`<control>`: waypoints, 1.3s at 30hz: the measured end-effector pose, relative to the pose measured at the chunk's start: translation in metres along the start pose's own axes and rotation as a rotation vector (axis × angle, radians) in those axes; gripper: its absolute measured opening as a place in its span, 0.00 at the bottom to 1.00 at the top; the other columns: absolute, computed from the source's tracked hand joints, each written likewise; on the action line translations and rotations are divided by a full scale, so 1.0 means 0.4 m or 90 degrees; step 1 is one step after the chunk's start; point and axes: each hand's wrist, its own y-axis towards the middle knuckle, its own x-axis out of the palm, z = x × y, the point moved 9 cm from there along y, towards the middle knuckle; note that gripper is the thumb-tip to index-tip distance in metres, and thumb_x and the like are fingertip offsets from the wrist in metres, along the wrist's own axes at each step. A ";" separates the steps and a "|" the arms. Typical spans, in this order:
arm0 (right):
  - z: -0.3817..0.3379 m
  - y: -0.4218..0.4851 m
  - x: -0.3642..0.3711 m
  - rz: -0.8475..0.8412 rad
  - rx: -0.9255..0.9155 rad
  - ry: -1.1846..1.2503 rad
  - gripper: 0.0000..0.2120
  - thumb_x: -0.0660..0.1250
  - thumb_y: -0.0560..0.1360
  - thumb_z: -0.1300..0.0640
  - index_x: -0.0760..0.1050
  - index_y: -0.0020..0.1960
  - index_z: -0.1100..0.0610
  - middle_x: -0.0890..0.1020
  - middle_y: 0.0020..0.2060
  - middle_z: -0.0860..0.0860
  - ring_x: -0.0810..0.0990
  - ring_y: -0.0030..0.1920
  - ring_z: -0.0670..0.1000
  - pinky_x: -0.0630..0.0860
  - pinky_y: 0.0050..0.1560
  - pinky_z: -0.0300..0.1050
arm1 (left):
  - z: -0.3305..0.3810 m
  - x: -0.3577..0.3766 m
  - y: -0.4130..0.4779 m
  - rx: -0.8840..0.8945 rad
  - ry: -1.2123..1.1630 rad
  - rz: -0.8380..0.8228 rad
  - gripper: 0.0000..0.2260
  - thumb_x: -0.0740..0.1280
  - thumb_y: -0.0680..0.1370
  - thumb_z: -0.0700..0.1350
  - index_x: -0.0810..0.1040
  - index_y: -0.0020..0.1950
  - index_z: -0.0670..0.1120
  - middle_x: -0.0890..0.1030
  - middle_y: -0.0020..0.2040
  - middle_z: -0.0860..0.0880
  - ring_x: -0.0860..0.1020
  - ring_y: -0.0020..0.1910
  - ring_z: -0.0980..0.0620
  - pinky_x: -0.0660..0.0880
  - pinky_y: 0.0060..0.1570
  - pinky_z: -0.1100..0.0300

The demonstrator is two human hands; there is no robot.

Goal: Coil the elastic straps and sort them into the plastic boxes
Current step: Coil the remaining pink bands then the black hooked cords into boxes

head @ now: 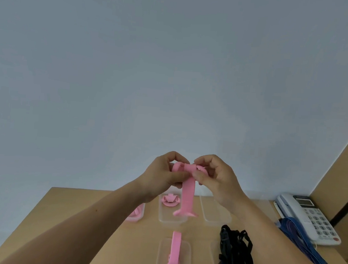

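a light wooden table [76, 217] fills the lower part of the view, and straight behind its far edge rises a plain pale blue-grey wall [132, 67], softly and evenly lit. to the right of the table a tan wooden panel [343, 174] slants upward, with a dark strip [347, 205] along it. on the table's far right corner rests a white desk telephone [311, 217].

- Pink strap [187, 192] I hold: smooth, matt, rubbery-looking.
- Clear boxes [215, 211]: transparent plastic, faintly glossy.
- Black straps [234, 253]: woven cloth, matt.
- Blue strap [297, 235]: woven cloth, I judge.
- Table [201, 234]: wood-look top, smooth, matt.
- Telephone [307, 217]: hard plastic, slight sheen.
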 end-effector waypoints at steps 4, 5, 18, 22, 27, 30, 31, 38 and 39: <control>0.005 0.012 -0.007 0.007 0.032 -0.017 0.05 0.70 0.77 0.60 0.78 0.52 0.56 0.84 0.37 0.50 0.81 0.35 0.49 0.78 0.37 0.43 | 0.014 -0.003 0.004 0.037 0.036 0.011 0.09 0.71 0.75 0.35 0.77 0.52 0.45 0.86 0.43 0.42 0.81 0.39 0.47 0.78 0.41 0.57; 0.006 0.013 -0.007 0.004 0.035 -0.032 0.03 0.70 0.77 0.59 0.79 0.51 0.56 0.84 0.35 0.50 0.81 0.34 0.49 0.78 0.36 0.43 | 0.015 -0.003 0.005 0.040 0.040 0.010 0.09 0.72 0.76 0.35 0.77 0.52 0.45 0.85 0.43 0.43 0.80 0.38 0.47 0.78 0.42 0.56; -0.005 0.008 -0.011 0.034 -0.030 -0.049 0.05 0.74 0.74 0.59 0.79 0.47 0.54 0.84 0.39 0.46 0.83 0.37 0.46 0.77 0.38 0.36 | -0.015 0.011 0.004 -0.061 0.001 -0.056 0.10 0.69 0.79 0.39 0.75 0.57 0.35 0.85 0.47 0.37 0.83 0.42 0.44 0.81 0.43 0.53; -0.005 -0.002 -0.010 0.027 -0.069 -0.095 0.10 0.72 0.74 0.60 0.78 0.48 0.45 0.84 0.43 0.45 0.83 0.45 0.49 0.80 0.48 0.43 | -0.012 0.022 -0.001 -0.104 -0.082 -0.075 0.14 0.73 0.73 0.44 0.78 0.54 0.38 0.84 0.45 0.38 0.81 0.40 0.45 0.79 0.40 0.56; 0.000 -0.005 -0.002 0.009 -0.074 -0.092 0.13 0.72 0.74 0.61 0.77 0.50 0.43 0.84 0.45 0.45 0.83 0.47 0.51 0.80 0.51 0.48 | -0.011 0.020 0.002 -0.099 -0.110 -0.054 0.10 0.72 0.73 0.47 0.79 0.47 0.41 0.83 0.41 0.40 0.80 0.39 0.44 0.78 0.39 0.55; 0.015 -0.003 0.004 -0.014 -0.026 -0.003 0.13 0.72 0.72 0.62 0.77 0.52 0.49 0.84 0.46 0.48 0.84 0.47 0.53 0.81 0.50 0.48 | -0.010 0.009 0.005 -0.084 -0.121 -0.027 0.14 0.75 0.71 0.43 0.77 0.52 0.39 0.82 0.38 0.41 0.80 0.39 0.44 0.78 0.39 0.55; 0.016 -0.003 0.007 -0.018 -0.012 0.031 0.13 0.73 0.71 0.61 0.77 0.54 0.51 0.84 0.46 0.49 0.84 0.45 0.53 0.80 0.47 0.46 | -0.005 0.007 0.005 -0.075 -0.124 -0.025 0.14 0.75 0.72 0.42 0.77 0.53 0.39 0.82 0.38 0.41 0.81 0.38 0.44 0.77 0.38 0.56; 0.029 0.013 0.009 -0.035 0.062 0.056 0.11 0.72 0.73 0.55 0.81 0.54 0.56 0.85 0.39 0.52 0.81 0.36 0.52 0.79 0.41 0.43 | 0.014 0.000 0.008 -0.002 -0.061 -0.018 0.12 0.76 0.69 0.40 0.80 0.51 0.44 0.82 0.44 0.38 0.80 0.41 0.43 0.77 0.41 0.57; 0.029 0.015 0.008 -0.033 0.056 0.051 0.08 0.72 0.74 0.57 0.81 0.53 0.55 0.84 0.38 0.51 0.80 0.35 0.51 0.78 0.40 0.42 | 0.014 0.000 0.007 0.010 -0.051 -0.018 0.12 0.76 0.70 0.39 0.80 0.52 0.44 0.82 0.45 0.39 0.79 0.42 0.43 0.77 0.41 0.57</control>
